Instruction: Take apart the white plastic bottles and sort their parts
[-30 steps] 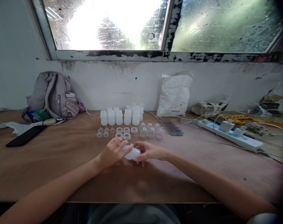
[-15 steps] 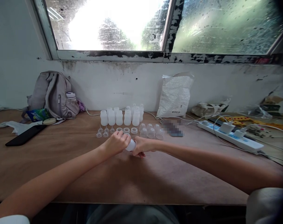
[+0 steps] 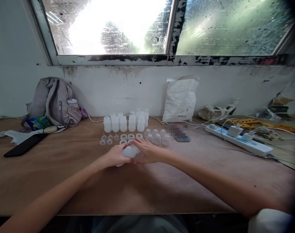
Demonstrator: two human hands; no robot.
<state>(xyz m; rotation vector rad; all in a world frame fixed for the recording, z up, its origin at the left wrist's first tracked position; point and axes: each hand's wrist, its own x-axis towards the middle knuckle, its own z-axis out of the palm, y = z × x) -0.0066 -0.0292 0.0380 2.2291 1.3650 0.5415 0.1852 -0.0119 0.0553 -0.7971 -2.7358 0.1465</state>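
Observation:
A white, translucent baby bottle (image 3: 130, 151) lies tilted between my two hands, just above the table. My left hand (image 3: 115, 156) wraps its fingers round the bottle from the left. Against its right end, my right hand (image 3: 149, 151) is closed on it, the fingers reaching over the top. Something clearer shows under the right palm; whether that is a cap cannot be made out. Just beyond the hands lie several white collar rings (image 3: 123, 137), partly covered by my fingers. Clear teats (image 3: 109, 141) sit left of the rings, and clear dome caps (image 3: 157, 139) stand to their right.
Behind the small parts stand several white bottles (image 3: 115, 123), some with domed tops. A grey backpack (image 3: 52, 103) and a black phone-like slab (image 3: 26, 145) are at left. A white plastic bag (image 3: 180, 100) leans on the wall. A power strip (image 3: 239, 140) with cables lies right.
Both hands have shifted their grip on the bottle. My right hand now reaches over its top, while my left hand has come lower, with its thumb along the near side. The view has shifted slightly.

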